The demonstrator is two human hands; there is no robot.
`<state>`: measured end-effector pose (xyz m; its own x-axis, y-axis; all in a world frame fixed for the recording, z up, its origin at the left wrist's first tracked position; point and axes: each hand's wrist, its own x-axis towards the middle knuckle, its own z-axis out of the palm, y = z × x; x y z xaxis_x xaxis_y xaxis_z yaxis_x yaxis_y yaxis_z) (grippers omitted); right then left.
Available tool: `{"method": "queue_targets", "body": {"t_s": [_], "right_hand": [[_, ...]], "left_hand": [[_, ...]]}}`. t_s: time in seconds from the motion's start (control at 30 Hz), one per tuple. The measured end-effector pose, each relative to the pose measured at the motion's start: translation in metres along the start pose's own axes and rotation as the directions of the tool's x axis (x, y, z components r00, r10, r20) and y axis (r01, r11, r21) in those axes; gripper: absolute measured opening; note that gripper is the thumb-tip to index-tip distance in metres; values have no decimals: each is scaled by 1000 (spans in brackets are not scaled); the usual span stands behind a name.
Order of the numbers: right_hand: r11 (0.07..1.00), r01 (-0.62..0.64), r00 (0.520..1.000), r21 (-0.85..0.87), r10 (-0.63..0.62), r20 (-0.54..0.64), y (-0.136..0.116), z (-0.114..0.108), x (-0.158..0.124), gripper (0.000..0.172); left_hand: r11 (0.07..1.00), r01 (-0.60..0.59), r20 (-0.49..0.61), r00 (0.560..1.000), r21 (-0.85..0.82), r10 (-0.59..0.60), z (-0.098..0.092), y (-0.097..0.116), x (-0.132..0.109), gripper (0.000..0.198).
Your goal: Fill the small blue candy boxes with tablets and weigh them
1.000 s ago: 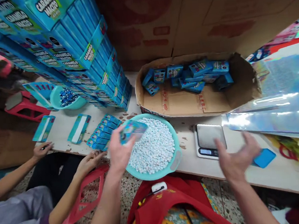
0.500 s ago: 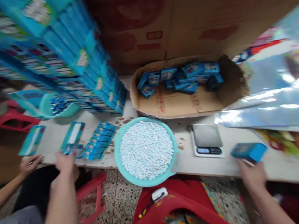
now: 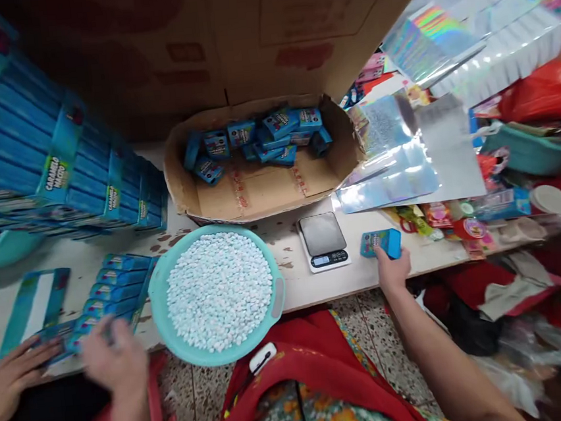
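Note:
My right hand (image 3: 394,267) grips a small blue candy box (image 3: 373,243) at the table's front edge, right of a digital kitchen scale (image 3: 321,238). The box lies tilted on its side, and one end looks open. My left hand (image 3: 116,359) is smeared by motion in front of a row of small blue boxes (image 3: 114,289); whether it holds anything is unclear. Between my hands, a turquoise plastic basin (image 3: 279,296) full of small white candies (image 3: 218,289) overhangs the edge. Another person's hand (image 3: 15,372) lies flat by the row's left end.
A cut-down cardboard box (image 3: 215,200) with several blue boxes stands behind the basin. Tall stacks of blue packs (image 3: 57,159) rise at left, near a flat turquoise card (image 3: 36,307). Shiny foil sheets (image 3: 391,173) and assorted candy packets (image 3: 440,215) lie at right.
My view has turned right, showing more of the right side. My left hand has left the flat card and small pieces at left and come nearer the basin. My right hand still holds the box.

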<state>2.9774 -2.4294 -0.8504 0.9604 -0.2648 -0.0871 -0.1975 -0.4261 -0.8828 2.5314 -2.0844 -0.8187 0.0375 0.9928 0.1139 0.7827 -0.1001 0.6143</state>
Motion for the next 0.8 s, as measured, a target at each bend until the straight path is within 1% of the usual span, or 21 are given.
{"method": "queue_targets", "body": {"t_s": [0.03,0.07,0.1,0.13,0.17,0.23,0.27,0.3,0.33,0.4,0.5,0.6,0.63,0.67,0.7,0.73,0.77,0.8], "right_hand": [[999,-27,1000,46,27,0,-3,-2,3,65],[994,-50,999,93,49,9,-7,-5,4,60],[988,-75,997,137,71,33,-11,-7,5,56],[979,-105,993,176,92,76,-15,-10,6,52],[969,-140,984,205,113,135,-17,-11,6,48],[945,-226,949,239,158,272,-18,-11,7,43],[934,-263,931,244,179,318,-17,-11,8,40],[926,-288,920,244,196,340,-14,-11,9,38],[925,-297,919,238,210,333,-9,-11,12,37],[937,-279,940,209,222,260,2,-13,19,39],[975,-204,974,87,193,121,17,-22,28,53],[992,-90,996,-90,91,8,25,-32,28,75],[987,-31,1000,-158,30,-7,26,-34,27,83],[965,64,998,-255,-63,13,27,-36,27,90],[907,197,980,-372,-178,85,27,-38,27,96],[800,359,933,-481,-292,210,28,-39,30,99],[637,537,843,-553,-382,380,28,-40,36,98],[458,690,723,-560,-419,549,29,-41,45,94]], "left_hand": [[995,-101,63,993,-6,101,14,5,-12,45],[980,-197,155,968,-15,197,32,11,-23,51],[963,-268,252,931,-25,265,51,18,-34,56],[952,-306,321,900,-20,296,70,26,-42,62],[951,-310,344,894,10,288,86,33,-48,65],[963,-255,333,919,86,213,110,47,-49,68],[970,-217,322,931,112,171,118,52,-46,69],[975,-183,320,938,127,135,123,58,-41,70],[979,-154,327,940,137,102,126,63,-36,70],[984,-118,364,929,136,61,129,75,-27,68],[991,-75,409,912,107,25,132,91,-24,57],[999,9,367,930,43,-24,139,95,-25,40],[998,60,349,935,-7,-54,142,94,-26,36],[991,120,340,936,-66,-90,144,93,-26,33],[978,172,336,934,-120,-123,145,91,-27,31],[959,226,337,928,-171,-159,144,90,-27,31],[931,286,346,917,-228,-196,142,90,-28,32],[886,357,363,900,-296,-242,138,91,-28,34]]}}
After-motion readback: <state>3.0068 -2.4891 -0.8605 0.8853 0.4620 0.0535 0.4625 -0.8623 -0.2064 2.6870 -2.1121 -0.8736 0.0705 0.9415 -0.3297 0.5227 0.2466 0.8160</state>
